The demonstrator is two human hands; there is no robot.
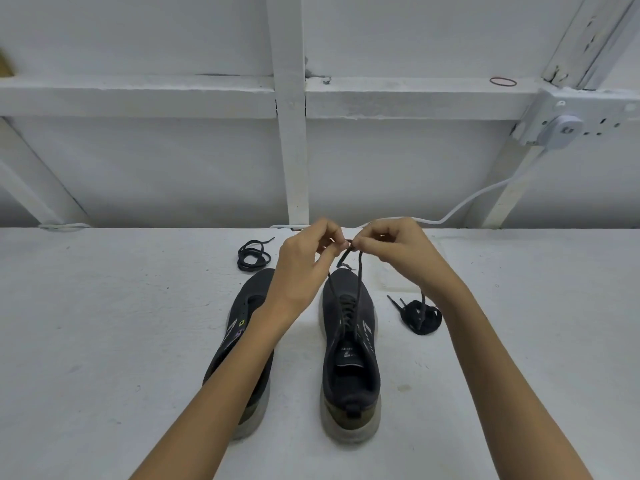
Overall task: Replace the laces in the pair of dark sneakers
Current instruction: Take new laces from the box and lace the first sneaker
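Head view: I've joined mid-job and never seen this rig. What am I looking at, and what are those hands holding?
There is no machine here: a person works bare-handed, and the one camera sits on their head, looking forward and down. The left hand and right hand pinch the raised strands of the dark lace threaded through the laced sneaker. A second sneaker lies beside it, partly under the left forearm. Two loose laces rest on the white surface: a coil and a bundle.

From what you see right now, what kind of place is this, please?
Probably a plain indoor work or utility space, not a furnished room: a white-painted wall with exposed framing, a wall socket with a white plug and cable, and a rough white surface holding the sneakers.
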